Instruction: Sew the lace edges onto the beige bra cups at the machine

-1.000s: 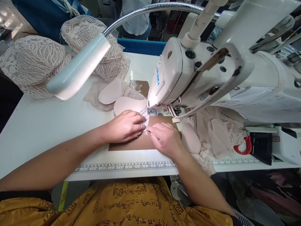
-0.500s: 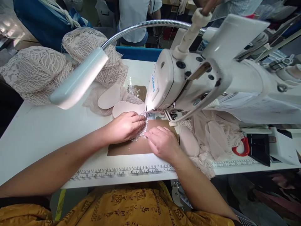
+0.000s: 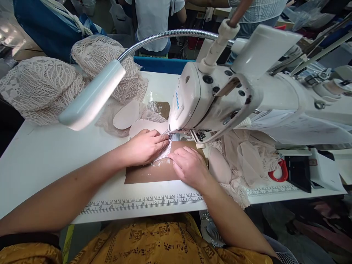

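Observation:
My left hand [image 3: 145, 147] lies on a narrow strip of white lace [image 3: 165, 151] in front of the needle of a white sewing machine [image 3: 209, 99], fingers curled and pressing the lace down. My right hand [image 3: 189, 165] rests just right of it on the brown taped patch [image 3: 154, 174] of the table, fingertips pinching the lace edge. The lace runs from between both hands under the presser foot [image 3: 173, 135]. Pale pink cup pieces [image 3: 129, 114] lie just behind my left hand.
A gooseneck lamp [image 3: 92, 96] hangs over the left of the table. Heaps of lace cups [image 3: 41, 86] sit at the back left. Beige fabric [image 3: 247, 157] and red-handled snips [image 3: 277, 172] lie right. A printed ruler [image 3: 143, 202] lines the front edge. People stand behind.
Both hands have shifted slightly toward the needle with the lace, and the head camera has tilted so the machine sits lower in view.

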Demonstrator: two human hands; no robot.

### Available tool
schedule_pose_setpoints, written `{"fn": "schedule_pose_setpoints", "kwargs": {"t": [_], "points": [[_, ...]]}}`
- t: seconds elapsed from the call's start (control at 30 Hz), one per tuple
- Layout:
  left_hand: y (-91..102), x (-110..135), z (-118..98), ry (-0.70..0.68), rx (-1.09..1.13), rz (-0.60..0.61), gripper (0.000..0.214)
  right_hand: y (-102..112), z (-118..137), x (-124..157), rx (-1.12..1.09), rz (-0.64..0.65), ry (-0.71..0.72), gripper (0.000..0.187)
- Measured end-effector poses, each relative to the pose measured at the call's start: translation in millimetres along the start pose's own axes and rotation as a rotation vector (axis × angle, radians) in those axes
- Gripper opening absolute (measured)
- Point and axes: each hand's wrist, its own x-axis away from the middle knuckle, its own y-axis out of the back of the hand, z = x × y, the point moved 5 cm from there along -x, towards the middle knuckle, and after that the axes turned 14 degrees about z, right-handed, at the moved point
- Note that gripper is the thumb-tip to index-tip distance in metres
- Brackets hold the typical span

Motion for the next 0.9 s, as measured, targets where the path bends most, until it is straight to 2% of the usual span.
{"fn": "schedule_pose_setpoints", "kwargs": {"t": [0.13, 0.37, 0.63, 0.9], "points": [[-0.2, -1, 0, -0.018, -0.032, 0.044, 0.037, 1, -2, -3, 0.024, 0.021, -0.064, 0.028], [0.8, 2, 2, -0.039, 0.01, 0.021, 0.037, 0, -5, -7, 0.095, 0.056, -0.161, 0.03], [0.0, -1, 7, -0.021, 0.013, 0.007, 0.037, -1, -8, -14, 0.155, 0.008, -0.262, 0.038], [-1.9, -2, 13, 0.029, -0.008, -0.03, 0.038, 0, -11, -13, 0.113, 0.014, -0.268, 0.039]]}}
